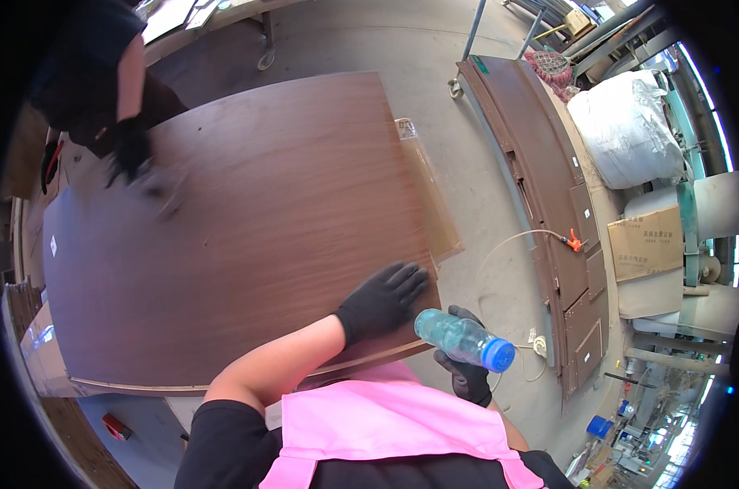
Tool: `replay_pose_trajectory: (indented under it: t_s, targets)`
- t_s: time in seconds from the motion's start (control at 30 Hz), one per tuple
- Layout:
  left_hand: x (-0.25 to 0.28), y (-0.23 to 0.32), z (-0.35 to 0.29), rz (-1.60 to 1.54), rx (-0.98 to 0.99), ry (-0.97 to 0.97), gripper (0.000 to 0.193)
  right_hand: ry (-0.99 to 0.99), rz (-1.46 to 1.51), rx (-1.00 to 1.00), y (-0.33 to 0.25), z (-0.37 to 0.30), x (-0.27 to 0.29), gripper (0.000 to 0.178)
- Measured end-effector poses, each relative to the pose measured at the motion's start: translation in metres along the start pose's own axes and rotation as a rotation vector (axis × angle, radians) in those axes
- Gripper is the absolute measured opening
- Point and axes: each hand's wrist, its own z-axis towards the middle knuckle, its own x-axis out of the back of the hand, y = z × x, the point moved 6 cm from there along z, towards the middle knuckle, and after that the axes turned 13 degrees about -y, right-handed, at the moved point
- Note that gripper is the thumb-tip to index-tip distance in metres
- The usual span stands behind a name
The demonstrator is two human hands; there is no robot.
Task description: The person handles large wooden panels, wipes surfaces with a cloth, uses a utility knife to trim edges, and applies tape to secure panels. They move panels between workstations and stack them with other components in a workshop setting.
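A large brown wood-grain panel (271, 220) lies flat in front of me. My left hand (383, 303), in a black glove, rests on its near right corner with the fingers stretched out. In my right hand (467, 376), also gloved in black, is a clear plastic bottle (455, 336) with a blue cap. The bottle is tilted, its cap pointing right and toward me, just beyond the panel's corner. My right fingers are wrapped around it and partly hidden behind it.
Across the panel, a co-worker's black-gloved hand (130, 151) reaches over the surface beside something blurred. Stacked brown door panels (549, 187) stand to the right, carrying an orange air gun (575, 240) on a hose. Beyond are a white sack (628, 130) and cardboard (646, 244).
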Motion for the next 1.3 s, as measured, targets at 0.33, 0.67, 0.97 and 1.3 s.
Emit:
replay_pose_trajectory:
  t_s: [0.33, 0.67, 0.97, 1.3]
  targets:
    - [0.079, -0.244, 0.041, 0.286, 0.840, 0.087, 0.070, -0.016, -0.225, 0.085, 0.008, -0.012, 0.046, 0.084]
    - [-0.014, 0.025, 0.037, 0.045, -0.064, -0.188, 0.053, 0.008, -0.004, -0.009, 0.013, -0.002, 0.075, 0.088]
    - [0.066, -0.130, -0.051, 0.273, 0.776, 0.066, 0.065, -0.085, 0.015, -0.072, 0.018, 0.003, 0.082, 0.086]
    - [-0.015, 0.038, 0.005, 0.041, 0.413, -0.050, 0.068, -0.185, 0.006, 0.008, 0.003, 0.005, 0.074, 0.083]
